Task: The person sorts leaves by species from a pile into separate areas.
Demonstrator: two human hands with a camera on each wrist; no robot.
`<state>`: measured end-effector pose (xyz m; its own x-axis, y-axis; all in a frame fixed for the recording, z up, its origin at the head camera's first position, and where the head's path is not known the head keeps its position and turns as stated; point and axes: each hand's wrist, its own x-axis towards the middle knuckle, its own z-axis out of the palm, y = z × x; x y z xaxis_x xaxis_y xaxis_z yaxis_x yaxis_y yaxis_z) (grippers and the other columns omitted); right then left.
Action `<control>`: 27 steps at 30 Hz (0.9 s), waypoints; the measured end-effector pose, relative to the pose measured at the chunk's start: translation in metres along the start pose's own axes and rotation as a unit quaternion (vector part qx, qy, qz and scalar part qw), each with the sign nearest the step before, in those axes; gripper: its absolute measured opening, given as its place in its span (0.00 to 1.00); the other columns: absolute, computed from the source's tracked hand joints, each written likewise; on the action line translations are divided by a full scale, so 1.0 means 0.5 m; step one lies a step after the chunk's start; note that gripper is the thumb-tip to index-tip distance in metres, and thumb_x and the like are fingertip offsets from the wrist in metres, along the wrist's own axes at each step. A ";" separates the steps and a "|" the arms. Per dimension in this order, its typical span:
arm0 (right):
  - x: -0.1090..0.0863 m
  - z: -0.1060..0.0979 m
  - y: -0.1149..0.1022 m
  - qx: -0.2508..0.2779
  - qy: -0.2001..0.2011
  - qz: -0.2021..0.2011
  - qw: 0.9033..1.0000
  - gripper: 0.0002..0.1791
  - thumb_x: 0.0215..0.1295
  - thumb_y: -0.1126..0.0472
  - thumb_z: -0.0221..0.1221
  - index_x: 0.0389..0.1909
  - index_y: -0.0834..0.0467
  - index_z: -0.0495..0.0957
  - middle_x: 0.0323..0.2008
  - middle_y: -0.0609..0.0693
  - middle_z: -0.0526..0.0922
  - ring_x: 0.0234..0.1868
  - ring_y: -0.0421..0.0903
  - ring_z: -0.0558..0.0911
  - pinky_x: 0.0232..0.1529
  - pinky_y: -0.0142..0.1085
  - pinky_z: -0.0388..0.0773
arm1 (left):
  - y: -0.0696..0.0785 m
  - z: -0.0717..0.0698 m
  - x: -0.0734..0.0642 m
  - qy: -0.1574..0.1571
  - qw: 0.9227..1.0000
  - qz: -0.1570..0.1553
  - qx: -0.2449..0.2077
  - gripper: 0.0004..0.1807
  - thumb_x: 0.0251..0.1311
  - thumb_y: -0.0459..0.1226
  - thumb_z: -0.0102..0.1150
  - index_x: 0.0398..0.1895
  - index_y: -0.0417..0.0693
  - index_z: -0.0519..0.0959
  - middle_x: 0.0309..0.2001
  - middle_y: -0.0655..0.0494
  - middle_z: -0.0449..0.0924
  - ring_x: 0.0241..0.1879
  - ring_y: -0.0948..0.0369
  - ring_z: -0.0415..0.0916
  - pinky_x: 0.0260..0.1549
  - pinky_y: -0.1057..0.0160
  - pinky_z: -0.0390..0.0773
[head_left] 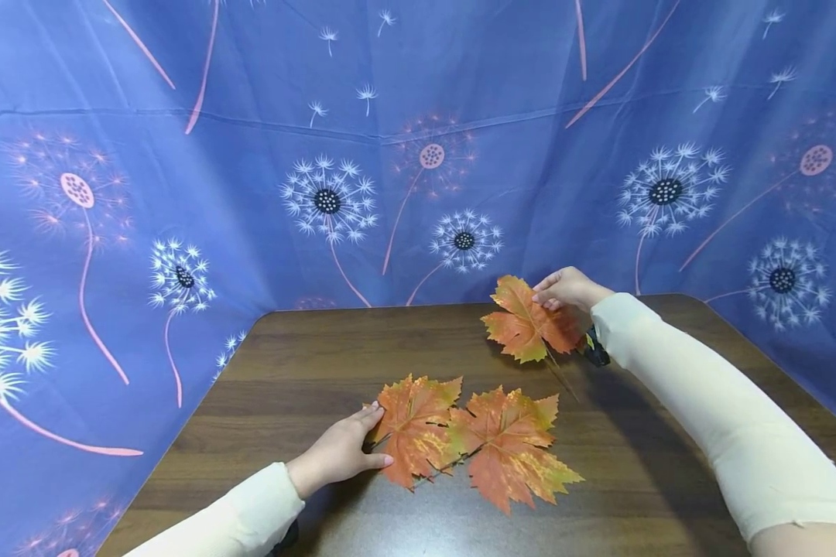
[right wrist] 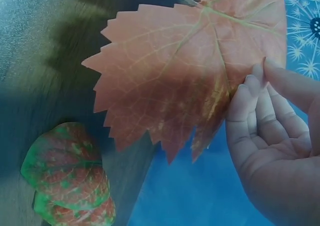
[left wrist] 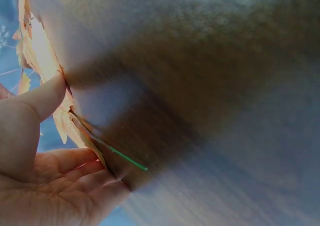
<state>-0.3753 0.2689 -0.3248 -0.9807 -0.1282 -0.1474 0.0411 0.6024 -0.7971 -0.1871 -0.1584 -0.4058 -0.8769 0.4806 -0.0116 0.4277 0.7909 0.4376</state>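
My right hand (head_left: 571, 290) pinches the edge of an orange maple leaf (head_left: 522, 325) between thumb and fingers, over the back right of the table. Its thin stem slants down toward the tabletop. In the right wrist view this maple leaf (right wrist: 175, 70) spreads out left of the fingertips. My left hand (head_left: 341, 452) rests at the left edge of a second maple leaf (head_left: 418, 425), thumb and fingers spread apart and touching it. A stem with a green tip (left wrist: 130, 159) shows beside those fingers in the left wrist view. A third maple leaf (head_left: 512, 452) lies close to its right.
Rounded red leaves with green edges (right wrist: 70, 166) lie on the table below the raised leaf in the right wrist view. The brown wooden table (head_left: 306, 356) ends against a blue dandelion-print cloth (head_left: 251, 193) behind and at both sides.
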 end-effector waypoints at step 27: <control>0.066 0.085 0.028 0.036 0.031 0.031 0.998 0.18 0.66 0.64 0.61 0.54 0.68 0.78 0.29 0.46 0.86 0.29 0.40 0.81 0.37 0.36 0.82 | -0.005 0.005 0.004 0.001 1.000 -0.003 0.004 0.45 0.53 0.48 0.70 0.67 0.30 0.65 0.70 0.35 0.62 0.69 0.41 0.62 0.65 0.43 0.64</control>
<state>-0.3989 0.2394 -0.3656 -0.9859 -0.0424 -0.1622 0.1126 0.5487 -0.8284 -0.1894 -0.1587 -0.4093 -0.8797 0.4753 -0.0130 0.4241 0.7967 0.4307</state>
